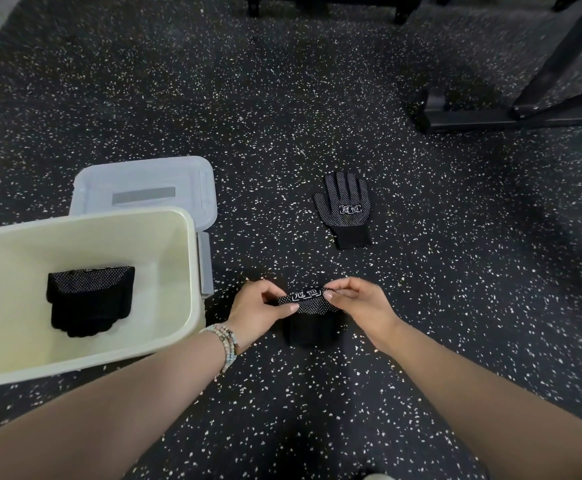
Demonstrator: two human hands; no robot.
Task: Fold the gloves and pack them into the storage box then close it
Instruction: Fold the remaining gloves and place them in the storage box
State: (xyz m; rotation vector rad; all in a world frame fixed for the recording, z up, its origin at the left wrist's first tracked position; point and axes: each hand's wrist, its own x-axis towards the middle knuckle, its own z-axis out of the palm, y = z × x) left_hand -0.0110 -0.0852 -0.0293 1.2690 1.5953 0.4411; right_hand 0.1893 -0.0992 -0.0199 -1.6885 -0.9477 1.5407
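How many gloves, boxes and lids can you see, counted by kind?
Gloves: 3, one folded in the storage box, one held by both hands, one flat on the floor
Storage box: 1
Lid: 1
Total: 5

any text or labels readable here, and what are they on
"冠恒" in white boxed characters, on the palm of the flat glove lying on the floor.
The same two boxed characters, likely "冠恒", on the glove being folded between the left hand and right hand; partly creased.
Grey strip on the box lid: no text visible.
Folded gloves in the storage box: no print visible.
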